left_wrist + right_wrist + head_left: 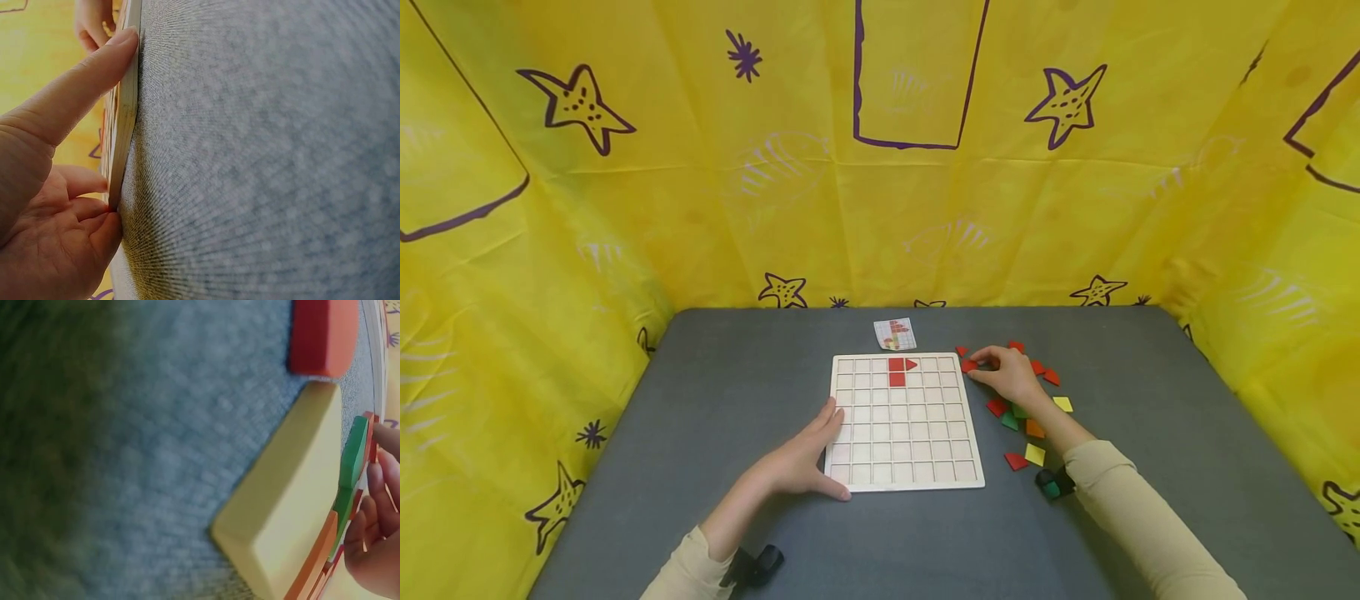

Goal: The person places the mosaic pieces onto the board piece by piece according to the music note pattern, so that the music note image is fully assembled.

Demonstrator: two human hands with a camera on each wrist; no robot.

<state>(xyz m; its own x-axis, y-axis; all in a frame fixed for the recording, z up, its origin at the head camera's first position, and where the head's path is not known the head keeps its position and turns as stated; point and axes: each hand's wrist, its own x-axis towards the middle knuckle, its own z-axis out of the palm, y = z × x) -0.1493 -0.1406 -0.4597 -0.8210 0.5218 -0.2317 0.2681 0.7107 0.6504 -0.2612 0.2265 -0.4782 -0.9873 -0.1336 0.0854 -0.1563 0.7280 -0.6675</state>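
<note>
A white square grid board point(898, 429) lies flat on the table, with red squares point(897, 379) and a red triangle point(912, 365) in its upper cells. My left hand point(805, 458) rests at the board's lower left corner, thumb on the near edge and fingers along the left side. In the left wrist view the thumb point(81, 90) is straight against the wooden rim. Beyond the board's upper right edge, my right hand point(1011, 379) pinches a red piece point(969, 366) between thumb and fingertips. The exact shape of that piece is partly hidden by the fingers.
Loose red, green, orange and yellow pieces point(1035, 455) lie right of the board, some under the right forearm. A small printed pattern card point(895, 334) lies behind the board. Yellow cloth point(895, 217) with starfish drawings surrounds the grey table point(737, 367).
</note>
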